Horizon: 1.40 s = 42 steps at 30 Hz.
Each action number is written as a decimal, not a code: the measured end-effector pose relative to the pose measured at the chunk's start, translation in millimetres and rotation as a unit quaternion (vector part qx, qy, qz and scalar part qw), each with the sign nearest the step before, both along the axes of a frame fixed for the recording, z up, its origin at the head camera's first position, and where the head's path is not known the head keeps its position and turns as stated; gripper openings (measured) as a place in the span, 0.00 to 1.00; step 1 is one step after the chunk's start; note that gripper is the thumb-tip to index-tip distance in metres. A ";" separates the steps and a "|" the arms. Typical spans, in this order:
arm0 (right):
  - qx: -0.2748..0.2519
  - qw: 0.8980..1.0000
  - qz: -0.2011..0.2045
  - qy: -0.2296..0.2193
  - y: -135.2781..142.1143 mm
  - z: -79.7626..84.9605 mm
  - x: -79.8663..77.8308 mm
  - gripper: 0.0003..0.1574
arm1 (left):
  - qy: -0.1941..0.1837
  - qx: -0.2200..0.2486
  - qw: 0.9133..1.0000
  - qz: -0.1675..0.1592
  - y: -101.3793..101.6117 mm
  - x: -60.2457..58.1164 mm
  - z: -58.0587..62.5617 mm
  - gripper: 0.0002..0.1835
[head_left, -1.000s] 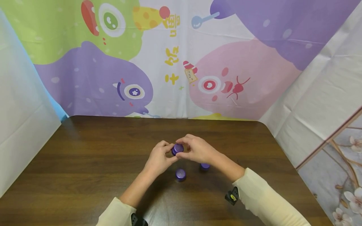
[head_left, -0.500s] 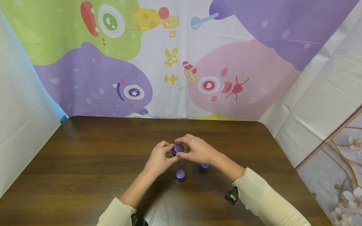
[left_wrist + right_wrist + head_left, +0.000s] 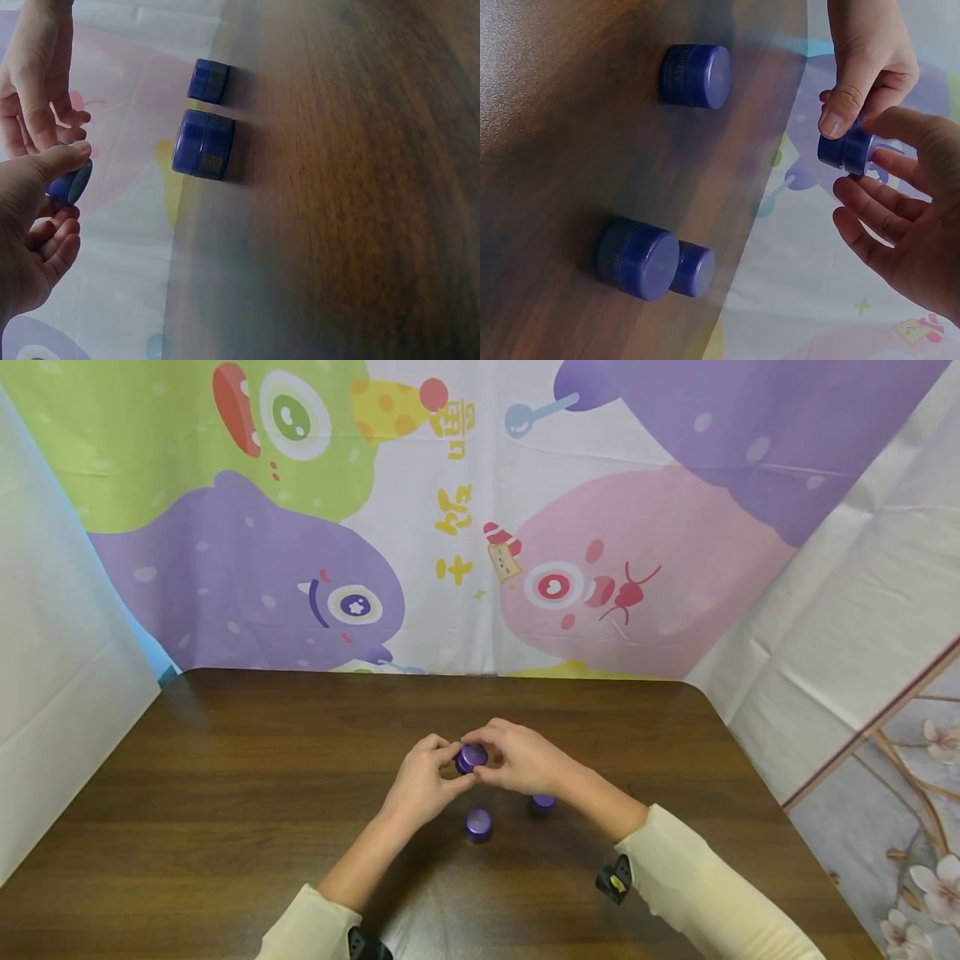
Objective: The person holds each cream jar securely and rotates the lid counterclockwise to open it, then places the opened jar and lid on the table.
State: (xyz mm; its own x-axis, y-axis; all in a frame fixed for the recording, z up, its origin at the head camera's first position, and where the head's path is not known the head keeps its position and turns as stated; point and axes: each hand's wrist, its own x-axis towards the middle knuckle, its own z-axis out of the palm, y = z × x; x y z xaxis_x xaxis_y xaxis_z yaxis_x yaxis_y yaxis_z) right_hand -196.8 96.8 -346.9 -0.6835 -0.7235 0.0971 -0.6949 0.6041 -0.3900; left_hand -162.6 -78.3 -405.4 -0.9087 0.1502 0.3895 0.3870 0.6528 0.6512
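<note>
A small purple jar (image 3: 471, 758) with a screw lid is held up above the table between both hands. My left hand (image 3: 422, 783) pinches the jar's lower part, its thumb pressed on the side in the right wrist view. From the other side my right hand (image 3: 527, 758) curls thumb and fingers about the lid (image 3: 859, 150). In the right wrist view a narrow groove shows between lid and body. The jar's underside (image 3: 79, 182) faces the left wrist camera, partly covered by the left thumb.
More purple jars stand on the brown wooden table (image 3: 225, 793): one jar (image 3: 478, 824) nearer me, another jar (image 3: 543, 802) partly under the right wrist. The right wrist view shows a further small jar (image 3: 695, 270) behind a larger one (image 3: 639, 259). A cartoon cloth (image 3: 465, 635) hangs behind.
The right hand's fingers and thumb have shifted slightly around the lid. My left hand and the held jar stay nearly in place; the standing jars have not moved.
</note>
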 end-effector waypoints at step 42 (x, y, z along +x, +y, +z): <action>-0.002 1.000 -0.027 0.002 -1.0 -0.8 0.7 0.26 | 0.004 -0.006 1.000 0.000 -0.3 -0.5 -3.3 0.26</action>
